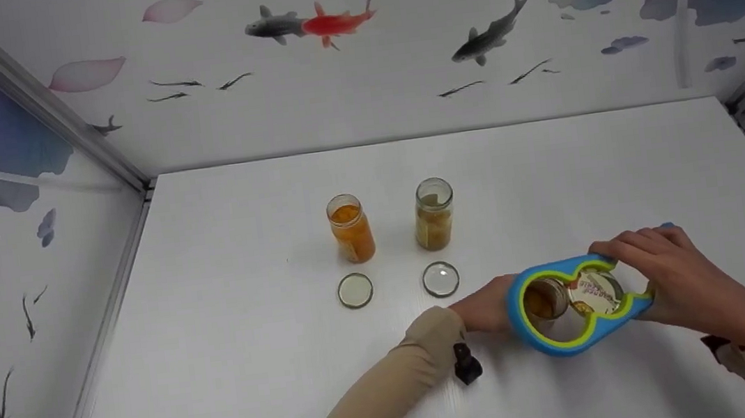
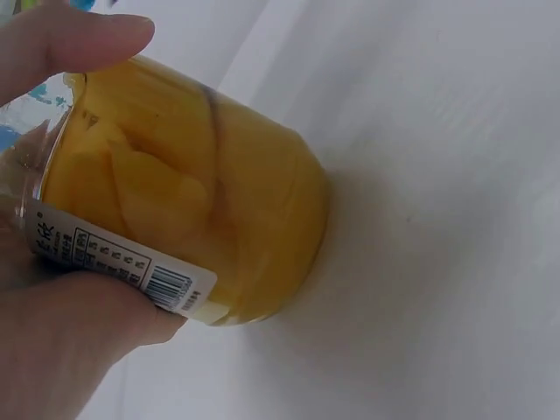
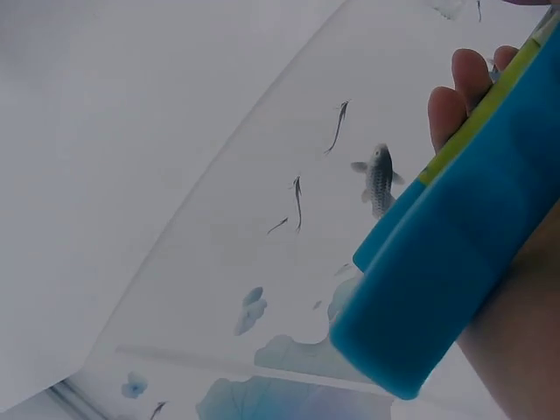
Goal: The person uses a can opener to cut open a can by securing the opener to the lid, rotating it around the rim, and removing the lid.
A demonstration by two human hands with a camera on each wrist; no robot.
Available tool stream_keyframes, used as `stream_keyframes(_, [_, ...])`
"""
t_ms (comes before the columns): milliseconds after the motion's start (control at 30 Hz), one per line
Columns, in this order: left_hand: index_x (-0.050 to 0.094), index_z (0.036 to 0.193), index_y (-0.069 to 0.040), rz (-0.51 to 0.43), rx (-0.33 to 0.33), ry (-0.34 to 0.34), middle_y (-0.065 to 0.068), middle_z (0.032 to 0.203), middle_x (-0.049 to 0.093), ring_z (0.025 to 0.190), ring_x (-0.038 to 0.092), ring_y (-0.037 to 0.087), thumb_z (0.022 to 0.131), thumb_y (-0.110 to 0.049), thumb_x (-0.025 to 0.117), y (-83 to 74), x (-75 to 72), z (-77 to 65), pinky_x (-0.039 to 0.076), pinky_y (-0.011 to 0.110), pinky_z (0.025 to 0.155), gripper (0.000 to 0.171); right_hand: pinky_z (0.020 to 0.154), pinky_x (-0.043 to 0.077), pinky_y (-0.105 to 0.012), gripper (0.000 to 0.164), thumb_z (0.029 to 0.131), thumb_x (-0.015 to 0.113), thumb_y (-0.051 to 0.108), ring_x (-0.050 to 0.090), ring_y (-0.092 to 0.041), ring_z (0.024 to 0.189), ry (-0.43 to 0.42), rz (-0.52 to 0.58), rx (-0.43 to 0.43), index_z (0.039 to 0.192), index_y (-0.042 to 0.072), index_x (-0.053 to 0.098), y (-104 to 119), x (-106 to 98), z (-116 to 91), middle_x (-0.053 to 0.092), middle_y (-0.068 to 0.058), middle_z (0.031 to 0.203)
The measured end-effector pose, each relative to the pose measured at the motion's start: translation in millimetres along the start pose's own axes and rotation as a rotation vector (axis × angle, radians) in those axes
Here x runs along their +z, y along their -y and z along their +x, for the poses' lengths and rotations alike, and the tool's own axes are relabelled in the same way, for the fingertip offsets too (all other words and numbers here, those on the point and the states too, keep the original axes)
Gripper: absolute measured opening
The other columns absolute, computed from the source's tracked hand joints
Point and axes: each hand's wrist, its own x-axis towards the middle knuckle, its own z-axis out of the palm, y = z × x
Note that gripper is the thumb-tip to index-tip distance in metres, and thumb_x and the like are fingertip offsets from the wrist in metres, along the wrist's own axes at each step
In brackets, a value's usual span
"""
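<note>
My left hand (image 1: 490, 304) grips a glass jar (image 2: 201, 184) of yellow fruit pieces, its label with a barcode turned to the left wrist camera. The jar is tilted close over the table. In my right hand (image 1: 686, 282) is a blue jar opener (image 1: 567, 348) with a lime-green inner edge, held by its handle end. Through its wide loop the jar's neck shows in the head view. A printed lid (image 1: 596, 292) appears in the opener's narrower part, right beside the jar's mouth. The right wrist view shows the opener's blue side and some fingertips (image 3: 446, 114).
Farther back stand two lidless jars, one with orange contents (image 1: 355, 239) and one with brownish-yellow contents (image 1: 433, 226). A loose lid (image 1: 355, 290) lies in front of the first, another lid (image 1: 441, 279) before the second. Panels with painted fish (image 1: 330, 24) bound the white table (image 1: 222, 366).
</note>
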Motion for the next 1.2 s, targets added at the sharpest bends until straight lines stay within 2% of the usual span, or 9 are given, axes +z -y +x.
stream_keyframes(67, [0.048, 0.136, -0.006, 0.050, 0.012, -0.022, -0.007, 0.124, 0.056, 0.113, 0.048, -0.001, 0.085, -0.008, 0.072, 44.2, 5.8, 23.6, 0.038, 0.018, 0.098, 0.057, 0.079, 0.029, -0.048, 0.093, 0.040, 0.099, 0.014, 0.050, -0.026, 0.097, -0.001, 0.006, 0.009, 0.122, 0.008, 0.056, -1, -1, -3, 0.060, -0.006, 0.106])
stream_keyframes(100, [0.049, 0.134, -0.007, 0.055, 0.037, -0.033, -0.006, 0.124, 0.057, 0.113, 0.048, 0.000, 0.084, -0.009, 0.073, 57.2, 6.1, 28.3, 0.038, 0.019, 0.098, 0.055, 0.079, 0.029, -0.048, 0.092, 0.040, 0.099, 0.014, 0.050, -0.026, 0.098, -0.004, 0.010, 0.012, 0.122, 0.008, 0.056, -1, -1, -5, 0.060, -0.006, 0.107])
stream_keyframes(133, [0.050, 0.132, -0.007, 0.064, 0.056, -0.045, -0.004, 0.123, 0.057, 0.112, 0.048, 0.001, 0.083, -0.008, 0.074, 64.9, 5.9, 32.6, 0.038, 0.019, 0.098, 0.054, 0.079, 0.029, -0.048, 0.091, 0.043, 0.098, 0.027, 0.050, -0.026, 0.099, -0.010, 0.016, 0.013, 0.122, 0.008, 0.056, -1, -1, -6, 0.060, -0.006, 0.107])
stream_keyframes(233, [0.053, 0.125, -0.005, 0.046, 0.102, -0.078, -0.002, 0.116, 0.058, 0.108, 0.049, -0.001, 0.083, -0.007, 0.074, 66.7, 1.2, 35.9, 0.037, 0.018, 0.099, 0.047, 0.079, 0.029, -0.048, 0.086, 0.060, 0.078, 0.064, 0.050, -0.025, 0.100, -0.029, 0.036, 0.020, 0.122, 0.007, 0.057, -2, 1, -11, 0.060, -0.005, 0.108])
stream_keyframes(333, [0.053, 0.126, -0.006, 0.035, 0.105, -0.106, 0.001, 0.120, 0.059, 0.112, 0.048, -0.001, 0.083, -0.006, 0.074, 66.8, -1.7, 39.1, 0.035, 0.019, 0.101, 0.047, 0.079, 0.029, -0.049, 0.084, 0.074, 0.043, 0.076, 0.050, -0.023, 0.099, -0.041, 0.056, 0.027, 0.123, 0.008, 0.057, -3, 4, -14, 0.060, -0.003, 0.107])
stream_keyframes(433, [0.053, 0.127, -0.007, 0.024, 0.081, -0.131, -0.002, 0.119, 0.059, 0.113, 0.048, -0.001, 0.084, -0.007, 0.074, 67.3, -3.6, 42.1, 0.034, 0.020, 0.102, 0.048, 0.079, 0.029, -0.049, 0.084, 0.061, 0.078, 0.062, 0.049, -0.020, 0.097, -0.045, 0.066, 0.042, 0.123, 0.009, 0.057, -3, 5, -16, 0.059, 0.000, 0.106])
stream_keyframes(533, [0.053, 0.126, -0.008, -0.017, 0.050, -0.167, -0.006, 0.115, 0.057, 0.112, 0.048, 0.000, 0.082, -0.007, 0.075, 68.4, -5.1, 46.1, 0.033, 0.021, 0.103, 0.049, 0.078, 0.029, -0.048, 0.090, 0.043, 0.098, 0.025, 0.049, -0.019, 0.097, -0.049, 0.060, 0.058, 0.122, 0.010, 0.057, -2, 6, -16, 0.060, 0.001, 0.104])
stream_keyframes(567, [0.053, 0.125, -0.008, -0.032, 0.042, -0.181, -0.007, 0.114, 0.057, 0.111, 0.048, 0.000, 0.082, -0.006, 0.076, 68.9, -5.5, 47.6, 0.033, 0.021, 0.103, 0.050, 0.078, 0.029, -0.047, 0.092, 0.039, 0.099, 0.014, 0.049, -0.019, 0.096, -0.051, 0.055, 0.062, 0.121, 0.010, 0.057, -1, 6, -16, 0.060, 0.001, 0.104])
stream_keyframes(1200, [0.039, 0.146, -0.012, -0.090, -0.177, -0.418, -0.005, 0.131, 0.052, 0.125, 0.042, 0.007, 0.075, -0.011, 0.081, 72.0, -26.6, 73.0, 0.030, 0.026, 0.107, 0.082, 0.080, 0.029, -0.050, 0.091, 0.040, 0.099, 0.011, 0.050, -0.021, 0.096, -0.039, 0.054, 0.127, 0.121, 0.010, 0.057, -1, 10, -23, 0.060, 0.001, 0.102])
